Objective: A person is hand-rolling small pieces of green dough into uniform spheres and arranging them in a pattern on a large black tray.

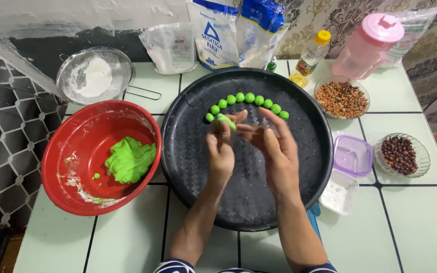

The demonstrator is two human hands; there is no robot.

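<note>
Peeking from left hand [220, 150]: dough piece [227, 120]

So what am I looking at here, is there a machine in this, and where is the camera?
No machine: these are a person's two bare hands, filmed by one camera worn on the head and looking down at a tiled table. The left hand holds a small piece of green dough at its fingertips, and the right hand is open beside it, fingers spread. Both are above a big round black tray, where a curved row of small green dough balls lies. To the left is a red bowl with a lump of the same green dough. Further back there is a sieve with white flour, and to the right two glass bowls of nuts or beans, a pink jug and bags.
</note>
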